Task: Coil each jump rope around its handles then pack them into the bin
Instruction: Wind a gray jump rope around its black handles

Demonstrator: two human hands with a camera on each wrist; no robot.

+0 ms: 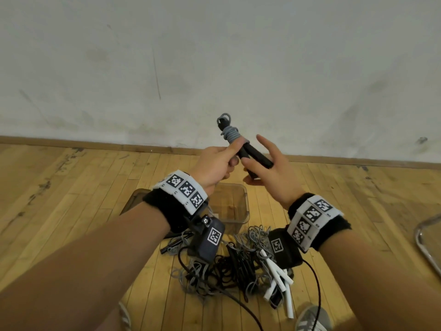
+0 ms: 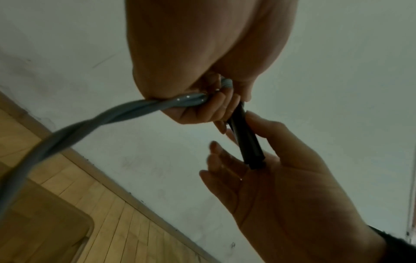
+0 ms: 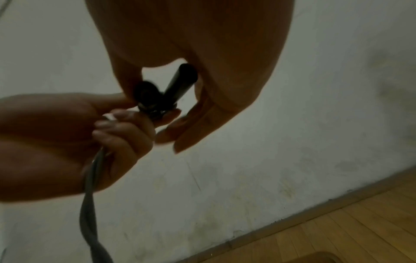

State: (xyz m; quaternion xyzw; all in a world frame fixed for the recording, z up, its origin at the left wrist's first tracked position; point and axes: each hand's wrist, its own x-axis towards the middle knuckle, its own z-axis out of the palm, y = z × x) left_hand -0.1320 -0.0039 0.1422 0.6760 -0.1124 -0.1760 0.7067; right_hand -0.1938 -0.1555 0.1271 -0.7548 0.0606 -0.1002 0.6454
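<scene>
I hold one jump rope up in front of the wall. Its two black handles (image 1: pixel 255 156) lie side by side, with grey rope (image 1: pixel 230 133) coiled round their far end. My left hand (image 1: pixel 226 161) pinches the handles just below the coil and grips the loose, twisted grey strand (image 2: pixel 112 113), which trails down past the wrist. My right hand (image 1: pixel 262 168) has straight, spread fingers; the handles' near ends (image 2: pixel 252 156) rest against its palm. The clear plastic bin (image 1: pixel 246 206) stands on the floor below my hands.
A tangled pile of grey and black ropes (image 1: pixel 226 268) with black and white handles (image 1: pixel 279 275) lies on the wooden floor in front of the bin. A dark lid (image 1: pixel 131 199) sits left of the bin. A metal frame (image 1: pixel 427 242) shows at the right edge. The wall is close behind.
</scene>
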